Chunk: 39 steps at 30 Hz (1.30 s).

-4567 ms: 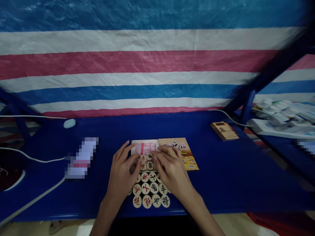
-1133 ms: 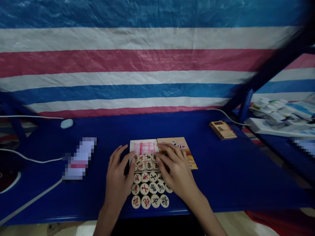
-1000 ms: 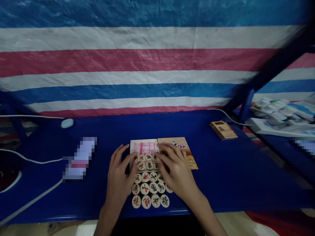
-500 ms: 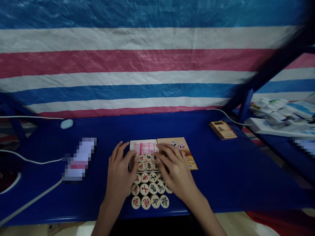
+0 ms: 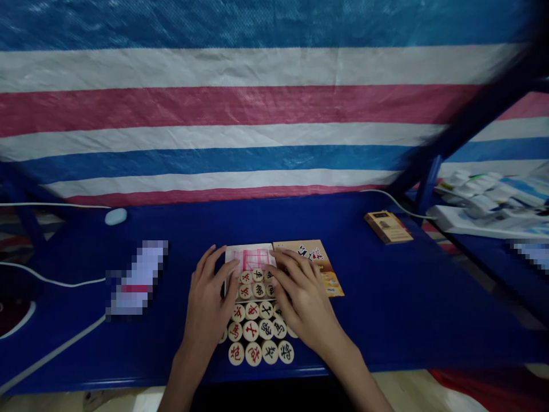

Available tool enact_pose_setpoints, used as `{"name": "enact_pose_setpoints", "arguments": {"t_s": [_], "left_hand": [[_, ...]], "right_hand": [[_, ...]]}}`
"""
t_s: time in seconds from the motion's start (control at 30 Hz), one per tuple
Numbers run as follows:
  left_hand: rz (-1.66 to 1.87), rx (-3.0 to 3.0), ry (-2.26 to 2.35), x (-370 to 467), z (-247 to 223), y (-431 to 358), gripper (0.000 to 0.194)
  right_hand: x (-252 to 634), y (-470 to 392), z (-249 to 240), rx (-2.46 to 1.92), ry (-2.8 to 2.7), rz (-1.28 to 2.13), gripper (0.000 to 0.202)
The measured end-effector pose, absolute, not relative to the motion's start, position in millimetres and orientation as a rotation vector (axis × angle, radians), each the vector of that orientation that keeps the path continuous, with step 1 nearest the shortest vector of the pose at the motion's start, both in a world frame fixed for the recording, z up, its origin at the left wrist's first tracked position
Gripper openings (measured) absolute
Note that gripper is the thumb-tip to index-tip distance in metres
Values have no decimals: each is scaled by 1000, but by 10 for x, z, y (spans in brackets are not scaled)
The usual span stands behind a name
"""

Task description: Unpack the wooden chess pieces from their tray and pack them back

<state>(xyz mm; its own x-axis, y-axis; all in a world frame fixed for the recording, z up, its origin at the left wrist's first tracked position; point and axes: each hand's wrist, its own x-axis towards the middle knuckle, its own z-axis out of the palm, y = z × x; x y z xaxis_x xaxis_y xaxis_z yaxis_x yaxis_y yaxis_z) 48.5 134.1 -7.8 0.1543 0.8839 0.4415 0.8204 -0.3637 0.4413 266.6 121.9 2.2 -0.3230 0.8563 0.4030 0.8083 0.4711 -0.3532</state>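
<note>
A small white open box (image 5: 234, 253) lies on the blue table, with a folded sheet printed with pink lines (image 5: 256, 258) at its far side. Two rows of round Chinese chess pieces (image 5: 258, 290) sit in its near part. My left hand (image 5: 210, 294) curves around the box's left side, fingers apart, index finger and thumb close to the leftmost pieces. Over the right end of those rows is my right hand (image 5: 306, 292), its fingers spread and bent, hiding some pieces. Whether the fingertips press on pieces cannot be made out. More pieces (image 5: 253, 353) with red or black characters stand in rows nearer me.
A printed cardboard lid (image 5: 330, 280) lies beside the box, partly under my right hand. A small brown box (image 5: 389, 227) stands further right. To the left are a blurred-out phone (image 5: 139, 280), a white cable (image 5: 55, 349) and a pale oval object (image 5: 116, 216). Striped tarp (image 5: 240, 106) hangs behind.
Almost nothing differs. Both hands stay around the box and the pieces keep their places; the whole view has shifted very slightly.
</note>
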Motion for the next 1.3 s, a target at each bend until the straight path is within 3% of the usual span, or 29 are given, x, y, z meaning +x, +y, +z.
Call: {"name": "enact_pose_setpoints", "arguments": {"t_s": [0.17, 0.73, 0.97, 1.3], "left_hand": [[1072, 2144, 1774, 427, -119, 1295, 34], [1074, 2078, 1751, 379, -166, 1285, 29], [1374, 2065, 1710, 227, -24, 930, 13], [1024, 2639, 1320, 245, -122, 430, 19]], "right_hand": [[2677, 1208, 10, -1374, -2155, 108, 38], [2733, 1159, -97, -1359, -1913, 232, 43], [2810, 798, 29, -1195, -1922, 112, 31], [2782, 424, -123, -1103, -2173, 112, 35]]}}
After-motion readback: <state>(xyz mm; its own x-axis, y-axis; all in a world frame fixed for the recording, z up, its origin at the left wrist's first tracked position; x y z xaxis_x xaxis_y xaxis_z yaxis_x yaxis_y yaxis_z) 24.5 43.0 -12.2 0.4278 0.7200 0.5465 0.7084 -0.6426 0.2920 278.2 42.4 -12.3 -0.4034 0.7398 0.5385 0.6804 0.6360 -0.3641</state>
